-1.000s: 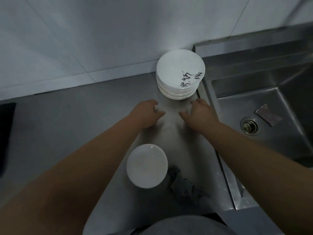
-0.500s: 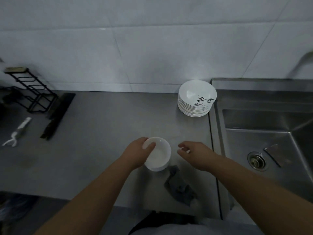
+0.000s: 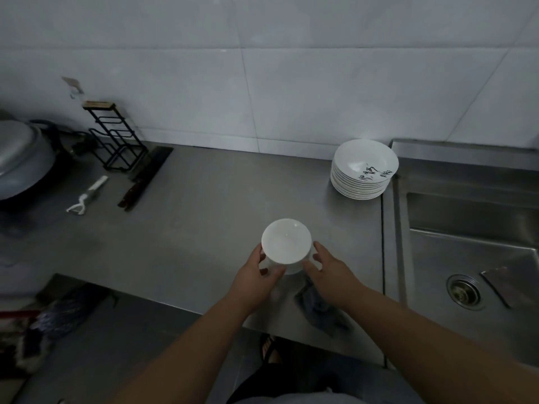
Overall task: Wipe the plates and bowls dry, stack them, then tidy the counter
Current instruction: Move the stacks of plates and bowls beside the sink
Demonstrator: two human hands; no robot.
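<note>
At the far left a grey domed lid [image 3: 20, 161] sits on a dark pan. Next to it a black wire rack [image 3: 116, 138] stands against the tiled wall. A white peeler [image 3: 87, 196] and a dark knife [image 3: 143, 179] lie on the steel counter [image 3: 204, 223] in front of the rack.

Near the counter's front edge the left hand [image 3: 256, 275] grips a white bowl [image 3: 287, 243], thumb curled round its lower wall. The bowl's mouth tilts up toward the camera. The dim light makes it hard to say whether its base touches the counter or hangs just above it. The right hand [image 3: 329, 269] grasps the bowl's other side, fingers on the wall and thumb low. A crumpled grey cloth [image 3: 318, 310] lies on the counter just below that hand.

Farther back and to the right, a stack of white plates [image 3: 364, 170] with black writing on the top one stands by the wall, just beside the sink [image 3: 466, 211]. The sink's drain [image 3: 463, 291] shows near the right edge.
</note>
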